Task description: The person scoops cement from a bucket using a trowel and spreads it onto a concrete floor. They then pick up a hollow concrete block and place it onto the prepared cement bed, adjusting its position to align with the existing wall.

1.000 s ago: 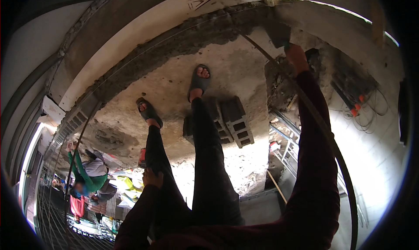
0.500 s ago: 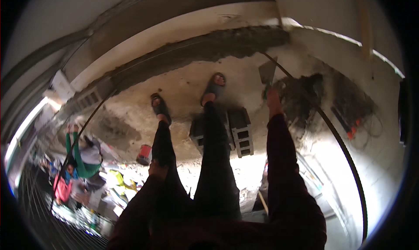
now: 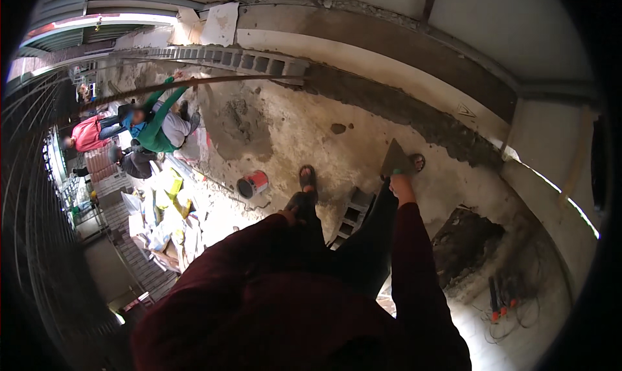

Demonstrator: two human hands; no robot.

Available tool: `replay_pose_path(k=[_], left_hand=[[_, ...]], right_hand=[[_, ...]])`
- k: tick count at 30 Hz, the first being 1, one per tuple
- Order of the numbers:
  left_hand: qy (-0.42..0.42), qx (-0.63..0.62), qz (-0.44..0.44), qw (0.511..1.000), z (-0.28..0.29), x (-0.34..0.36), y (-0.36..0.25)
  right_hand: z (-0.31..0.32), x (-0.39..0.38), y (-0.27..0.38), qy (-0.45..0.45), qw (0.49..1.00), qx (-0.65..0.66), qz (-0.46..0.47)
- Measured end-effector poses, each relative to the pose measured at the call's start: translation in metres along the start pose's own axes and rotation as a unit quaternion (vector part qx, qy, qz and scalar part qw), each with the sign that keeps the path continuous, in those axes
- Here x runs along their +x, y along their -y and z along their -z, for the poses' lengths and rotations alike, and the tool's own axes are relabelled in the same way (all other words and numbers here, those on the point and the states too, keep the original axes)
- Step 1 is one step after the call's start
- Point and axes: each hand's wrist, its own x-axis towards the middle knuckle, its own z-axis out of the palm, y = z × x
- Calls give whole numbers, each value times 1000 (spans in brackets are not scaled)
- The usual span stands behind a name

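My right hand [image 3: 402,188] grips the green handle of a flat metal trowel [image 3: 395,156], its blade held out beside my sandalled right foot [image 3: 418,163]. My left hand [image 3: 289,217] rests on my left thigh with its fingers laid against the dark trouser leg, holding no visible object. Grey hollow blocks [image 3: 352,214] stand on the floor by my legs, partly hidden by them. A red and white bucket [image 3: 252,184] is to the left of my left foot [image 3: 307,178].
A long rebar [image 3: 223,79] crosses the upper left. Several co-workers, one in green [image 3: 155,136], are at the left beside bags and debris [image 3: 172,212]. A row of blocks [image 3: 265,64] follows the mortar edge [image 3: 440,138]. A broken dark hole [image 3: 466,248] and cables [image 3: 512,313] are at right.
My view has swung round, bringing the co-workers and block row higher and larger in view. The trowel in my right hand has come lower, nearer my right foot.
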Motion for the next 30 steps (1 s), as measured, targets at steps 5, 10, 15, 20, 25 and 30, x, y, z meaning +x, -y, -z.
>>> replay_pose_path(k=[5, 10, 15, 20, 25, 30], left_hand=[[-63, -17, -18, 998, -16, 1, 68], [-189, -120, -93, 970, -17, 2, 147], [-218, -190, -98, 952, -53, -11, 240], [-193, -225, -124, 947, -88, 12, 274], [-164, -269, -168, 934, -132, 17, 259], [-44, -419, -95, 902, -134, -5, 241]], right_hand=[[-107, -9, 28, -19, 680, -666, 307], [-232, 4, 28, -88, 842, -410, 340], [-453, -58, 94, 55, 749, -595, 287], [-594, -104, 128, 95, 856, -466, 204], [-638, -58, 102, 52, 863, -446, 231], [-670, 10, 64, 28, 798, -530, 285]])
